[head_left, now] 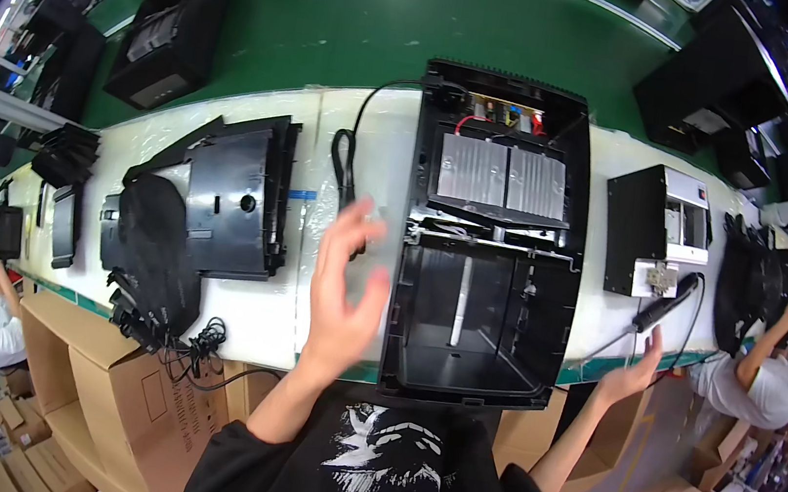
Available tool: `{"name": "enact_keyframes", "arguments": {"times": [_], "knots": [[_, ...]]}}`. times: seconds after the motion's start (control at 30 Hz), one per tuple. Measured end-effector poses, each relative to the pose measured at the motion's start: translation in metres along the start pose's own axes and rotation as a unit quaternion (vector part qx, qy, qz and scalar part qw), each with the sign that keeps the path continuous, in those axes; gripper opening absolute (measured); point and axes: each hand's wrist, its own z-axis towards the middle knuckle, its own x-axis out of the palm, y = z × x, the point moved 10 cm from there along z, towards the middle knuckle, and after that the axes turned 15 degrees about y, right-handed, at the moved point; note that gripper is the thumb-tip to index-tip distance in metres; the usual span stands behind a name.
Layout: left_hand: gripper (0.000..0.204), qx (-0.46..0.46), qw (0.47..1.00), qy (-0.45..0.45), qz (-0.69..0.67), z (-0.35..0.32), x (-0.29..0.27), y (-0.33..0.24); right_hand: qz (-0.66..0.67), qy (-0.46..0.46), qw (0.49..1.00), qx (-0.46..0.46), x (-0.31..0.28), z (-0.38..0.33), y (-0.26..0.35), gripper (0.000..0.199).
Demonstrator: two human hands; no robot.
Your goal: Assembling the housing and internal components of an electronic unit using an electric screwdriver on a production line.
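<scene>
1. Head view: case (497, 269) lies lengthwise near-to-far on the tabletop (248, 312), between left hand (341, 313) and right hand (629, 378).
2. Left hand, fingers spread, is nearer.
3. Right hand, loosely uncurled, is near the driver (668, 304).

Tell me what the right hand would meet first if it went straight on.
The right hand would probably meet the black corded screwdriver just ahead of its fingers, though depth is unclear.

Open black oblong casing (548, 339), black-handled screwdriver (667, 304) to its right
</scene>
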Motion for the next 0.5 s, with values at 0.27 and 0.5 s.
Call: {"name": "enact_keyframes", "arguments": {"times": [0.27,0.5], "knots": [[0.061,-0.143,0.989,0.037,0.018,0.023,0.027,0.086,0.584,0.080,0.799,0.117,0.127,-0.118,0.056,0.080],[0.086,-0.092,0.933,0.174,-0.302,0.015,0.072,0.041,0.624,-0.037,0.759,0.181,0.105,-0.055,0.058,0.073]]}}
